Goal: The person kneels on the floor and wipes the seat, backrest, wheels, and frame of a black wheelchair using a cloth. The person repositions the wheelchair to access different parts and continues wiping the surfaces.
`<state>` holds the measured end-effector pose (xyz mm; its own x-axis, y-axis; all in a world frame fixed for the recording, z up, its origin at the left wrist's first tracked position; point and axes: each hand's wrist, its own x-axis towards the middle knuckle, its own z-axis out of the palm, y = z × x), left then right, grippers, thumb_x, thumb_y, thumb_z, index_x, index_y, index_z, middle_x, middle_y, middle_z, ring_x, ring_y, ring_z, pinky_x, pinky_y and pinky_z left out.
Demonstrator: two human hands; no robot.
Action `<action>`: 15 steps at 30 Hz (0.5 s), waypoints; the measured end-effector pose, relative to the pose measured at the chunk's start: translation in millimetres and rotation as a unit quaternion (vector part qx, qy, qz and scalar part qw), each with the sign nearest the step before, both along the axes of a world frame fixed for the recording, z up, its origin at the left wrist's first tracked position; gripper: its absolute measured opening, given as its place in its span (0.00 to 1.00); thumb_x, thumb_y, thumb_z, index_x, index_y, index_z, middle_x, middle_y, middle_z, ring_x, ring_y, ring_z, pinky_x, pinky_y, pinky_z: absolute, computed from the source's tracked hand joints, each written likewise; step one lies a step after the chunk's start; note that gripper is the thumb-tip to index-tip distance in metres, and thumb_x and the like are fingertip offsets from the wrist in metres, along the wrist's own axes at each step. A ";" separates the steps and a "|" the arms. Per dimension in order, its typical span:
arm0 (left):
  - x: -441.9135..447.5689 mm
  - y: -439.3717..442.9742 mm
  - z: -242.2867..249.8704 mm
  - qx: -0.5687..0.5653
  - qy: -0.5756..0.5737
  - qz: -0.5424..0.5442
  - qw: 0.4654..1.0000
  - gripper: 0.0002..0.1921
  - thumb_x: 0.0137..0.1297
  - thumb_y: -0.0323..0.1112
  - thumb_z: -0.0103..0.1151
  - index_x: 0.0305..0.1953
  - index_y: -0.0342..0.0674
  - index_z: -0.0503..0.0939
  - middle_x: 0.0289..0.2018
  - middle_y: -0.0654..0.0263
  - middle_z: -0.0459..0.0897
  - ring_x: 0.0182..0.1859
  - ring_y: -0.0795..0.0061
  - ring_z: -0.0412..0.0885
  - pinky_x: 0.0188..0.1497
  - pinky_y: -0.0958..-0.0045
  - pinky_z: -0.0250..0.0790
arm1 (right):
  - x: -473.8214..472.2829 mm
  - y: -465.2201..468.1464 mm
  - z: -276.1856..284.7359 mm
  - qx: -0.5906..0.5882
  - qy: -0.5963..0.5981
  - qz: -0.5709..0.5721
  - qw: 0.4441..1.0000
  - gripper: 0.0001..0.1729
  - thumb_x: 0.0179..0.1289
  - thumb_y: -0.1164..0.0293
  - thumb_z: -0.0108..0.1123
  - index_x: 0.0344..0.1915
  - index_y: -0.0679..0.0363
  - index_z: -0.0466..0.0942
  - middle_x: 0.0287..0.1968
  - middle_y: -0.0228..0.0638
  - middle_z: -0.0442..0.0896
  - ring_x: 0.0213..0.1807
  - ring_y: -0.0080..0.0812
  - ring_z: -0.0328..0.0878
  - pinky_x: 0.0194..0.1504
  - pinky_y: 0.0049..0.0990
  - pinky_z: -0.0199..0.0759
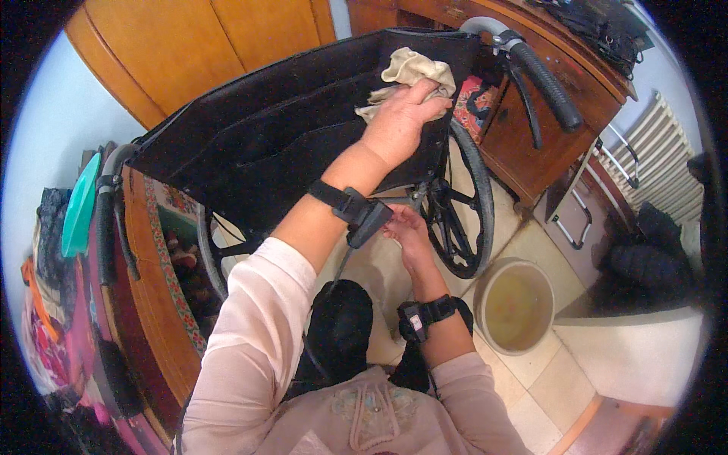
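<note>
My left hand point(401, 116) reaches forward and holds a crumpled cream cloth point(418, 67) against the right part of the black fabric backrest point(273, 125) of a wheelchair. The wheelchair's right push handle point(546, 85) with its brake lever is beyond that hand; the left handle point(106, 239) is at the far left. My right hand point(408, 227) is lower, below the backrest and left of the spoked rear wheel point(463, 199). Its fingers are bent and partly behind my left wrist strap; whether they hold anything is unclear.
A round bucket point(483, 310) with cloudy yellowish liquid stands on the tiled floor right of the wheel. A wooden desk point(546, 153) is at the upper right, with a radiator point(654, 159) beyond. An orange wooden cabinet point(199, 45) stands behind the wheelchair. Clothes and a green item lie left.
</note>
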<state>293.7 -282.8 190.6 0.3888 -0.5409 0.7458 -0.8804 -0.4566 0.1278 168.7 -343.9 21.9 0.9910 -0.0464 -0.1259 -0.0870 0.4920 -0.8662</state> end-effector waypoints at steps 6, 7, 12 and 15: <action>-4.0 61.4 5.2 0.060 -0.076 0.164 0.982 0.22 0.47 0.18 0.51 0.45 0.44 0.78 0.49 0.61 0.73 0.49 0.56 0.71 0.53 0.61 0.66 | 3.7 -5.4 0.2 -0.032 0.028 -0.001 0.999 0.13 0.58 0.73 0.59 0.44 0.62 0.75 0.38 0.35 0.81 0.34 0.25 0.78 0.36 0.20 0.69; -11.7 75.7 2.3 0.037 -0.080 0.180 0.980 0.24 0.44 0.16 0.50 0.45 0.43 0.78 0.50 0.59 0.73 0.49 0.55 0.70 0.54 0.60 0.66 | 3.4 -6.7 0.6 -0.031 0.032 -0.001 0.999 0.13 0.58 0.73 0.59 0.44 0.62 0.74 0.38 0.35 0.81 0.34 0.25 0.78 0.36 0.20 0.69; -53.8 153.8 -3.8 -0.123 -0.064 0.369 0.919 0.27 0.45 0.13 0.50 0.50 0.43 0.77 0.55 0.48 0.69 0.56 0.47 0.68 0.61 0.58 0.59 | 0.5 -12.4 2.3 -0.015 0.026 -0.048 0.998 0.16 0.57 0.75 0.58 0.47 0.62 0.72 0.38 0.37 0.81 0.34 0.27 0.78 0.35 0.21 0.69; -81.9 195.5 -13.0 -0.214 -0.020 0.370 0.904 0.19 0.56 0.21 0.58 0.51 0.42 0.75 0.53 0.51 0.68 0.58 0.52 0.65 0.63 0.63 0.56 | -0.9 -12.7 2.5 0.019 0.010 -0.109 0.994 0.18 0.57 0.76 0.58 0.49 0.61 0.71 0.39 0.37 0.80 0.34 0.27 0.78 0.34 0.22 0.69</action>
